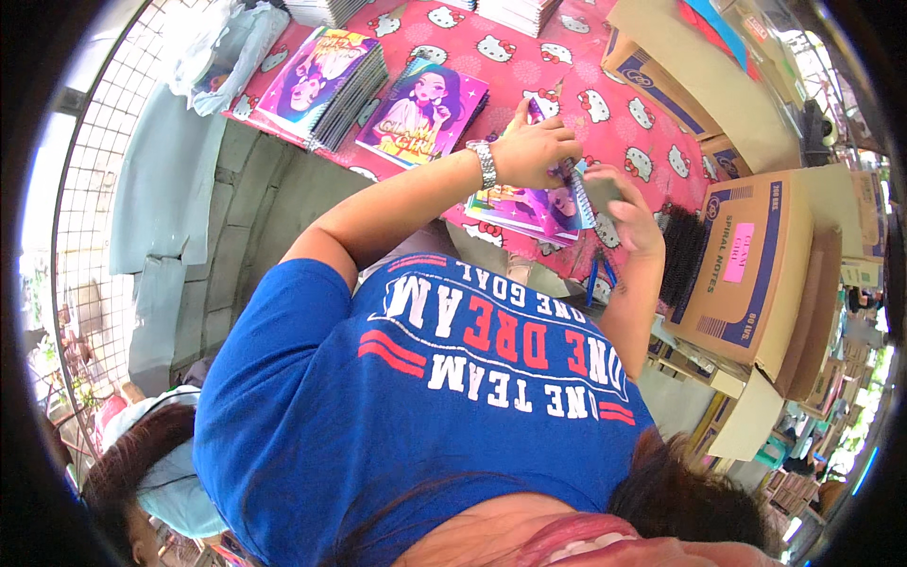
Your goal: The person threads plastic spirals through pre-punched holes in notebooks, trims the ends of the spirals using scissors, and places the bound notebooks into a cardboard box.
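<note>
A spiral notebook [534,206] with a bright purple and yellow cover lies near the table's front edge, its coil toward the right. My left hand [537,151], with a silver watch at the wrist, reaches over it with curled fingers, closed on a purple part of a notebook that it mostly covers. At the coil side is my right hand [631,210], its fingers and thumb bent around a greyish edge, slightly blurred. To the left sit a stack of similar notebooks [423,111] and a taller notebook stack [321,80].
A pink cartoon-patterned cloth [496,47] covers the table. On the right stand an open cardboard box [732,269] and another carton [661,85]. Black spiral coils [682,255] and blue pens [599,279] lie near my right forearm. Another person [170,472] is behind at lower left.
</note>
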{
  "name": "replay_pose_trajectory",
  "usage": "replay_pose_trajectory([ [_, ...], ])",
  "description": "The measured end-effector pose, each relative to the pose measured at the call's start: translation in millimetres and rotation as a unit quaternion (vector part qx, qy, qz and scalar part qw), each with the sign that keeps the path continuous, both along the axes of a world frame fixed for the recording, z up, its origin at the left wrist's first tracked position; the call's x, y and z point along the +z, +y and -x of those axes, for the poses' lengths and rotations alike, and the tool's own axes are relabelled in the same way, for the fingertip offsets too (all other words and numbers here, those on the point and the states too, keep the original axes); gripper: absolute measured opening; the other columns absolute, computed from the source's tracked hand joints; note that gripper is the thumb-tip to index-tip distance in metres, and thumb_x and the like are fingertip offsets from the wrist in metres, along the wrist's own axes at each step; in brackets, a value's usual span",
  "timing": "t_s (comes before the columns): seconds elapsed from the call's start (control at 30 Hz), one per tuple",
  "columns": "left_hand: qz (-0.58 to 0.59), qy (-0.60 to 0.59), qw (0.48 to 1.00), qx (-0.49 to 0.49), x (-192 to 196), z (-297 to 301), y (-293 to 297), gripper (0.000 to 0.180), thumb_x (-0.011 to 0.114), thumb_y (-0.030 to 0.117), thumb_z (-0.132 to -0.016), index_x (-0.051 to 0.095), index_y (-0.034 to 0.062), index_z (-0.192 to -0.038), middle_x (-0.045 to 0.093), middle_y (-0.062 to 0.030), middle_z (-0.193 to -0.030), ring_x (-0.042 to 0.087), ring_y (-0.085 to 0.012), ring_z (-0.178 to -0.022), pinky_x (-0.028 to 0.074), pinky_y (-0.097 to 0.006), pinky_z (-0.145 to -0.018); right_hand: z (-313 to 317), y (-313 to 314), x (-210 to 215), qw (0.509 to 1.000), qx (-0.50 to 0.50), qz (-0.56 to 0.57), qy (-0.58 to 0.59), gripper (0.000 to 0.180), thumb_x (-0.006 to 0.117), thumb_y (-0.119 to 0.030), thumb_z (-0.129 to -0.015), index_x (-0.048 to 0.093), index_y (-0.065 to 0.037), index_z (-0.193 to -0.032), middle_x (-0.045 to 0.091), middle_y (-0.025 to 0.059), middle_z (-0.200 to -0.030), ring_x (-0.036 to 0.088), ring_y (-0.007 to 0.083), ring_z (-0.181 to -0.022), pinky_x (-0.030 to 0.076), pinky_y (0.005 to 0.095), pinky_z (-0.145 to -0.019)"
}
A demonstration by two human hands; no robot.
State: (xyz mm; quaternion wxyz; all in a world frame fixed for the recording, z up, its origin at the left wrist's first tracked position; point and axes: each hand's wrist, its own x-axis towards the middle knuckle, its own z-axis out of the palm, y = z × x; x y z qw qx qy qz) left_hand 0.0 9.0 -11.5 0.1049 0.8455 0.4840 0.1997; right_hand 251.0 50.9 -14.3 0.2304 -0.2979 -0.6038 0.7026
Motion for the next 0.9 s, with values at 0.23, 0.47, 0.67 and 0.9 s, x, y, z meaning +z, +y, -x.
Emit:
replay_pose_trajectory([
  [0.23, -0.018, -0.011, 1.0, 0.012, -7.3, 2.1, -4.3, 0.044, 0.077, 0.033, -0.071, 0.061, 0.0165, -0.109, 0.057, 0.0006, -0.108, 0.05, -0.02, -0.118, 0.024, -0.075, -0.099, 12.9, 4.6, 15.0, 0.999, 0.039, -0.029, 0.004, 0.063, 0.071, -0.042, -0.068, 0.062, -0.002, -0.116, 0.059, 0.0069, -0.115, 0.054, 0.0185, -0.112, 0.04, 0.0319, -0.097],
  [0.47, -0.036, -0.032, 0.999, 0.01, -3.7, 18.1, 7.6, 0.036, 0.076, 0.023, -0.072, 0.062, 0.0171, -0.105, 0.055, -0.0045, -0.112, 0.051, -0.0255, -0.116, 0.038, -0.055, -0.095, 20.6, 26.5, 0.9, 0.975, -0.01, -0.099, -0.2, 0.058, 0.071, -0.036, -0.074, 0.06, 0.0, -0.119, 0.061, 0.0086, -0.113, 0.055, 0.0194, -0.112, 0.043, 0.0339, -0.095],
  [0.67, -0.066, -0.057, 0.995, 0.042, -12.4, 51.6, 26.4, 0.031, 0.075, 0.018, -0.076, 0.063, 0.0133, -0.104, 0.057, -0.0107, -0.111, 0.055, -0.032, -0.107, 0.044, -0.045, -0.092, 44.7, 44.4, 9.8, 0.998, 0.046, -0.03, -0.034, 0.063, 0.072, -0.034, -0.073, 0.058, -0.001, -0.125, 0.06, 0.0101, -0.118, 0.055, 0.0211, -0.116, 0.043, 0.0334, -0.096],
  [0.9, 0.06, -0.171, 0.982, -0.043, -16.1, 53.2, 41.6, 0.031, 0.072, 0.012, -0.078, 0.06, 0.006, -0.107, 0.057, -0.0136, -0.107, 0.061, -0.0342, -0.098, 0.05, -0.041, -0.086, 55.3, 62.2, 15.2, 0.994, 0.078, -0.034, -0.07, 0.058, 0.072, -0.031, -0.078, 0.058, -0.002, -0.126, 0.061, 0.0108, -0.116, 0.058, 0.02, -0.105, 0.046, 0.0316, -0.088],
])
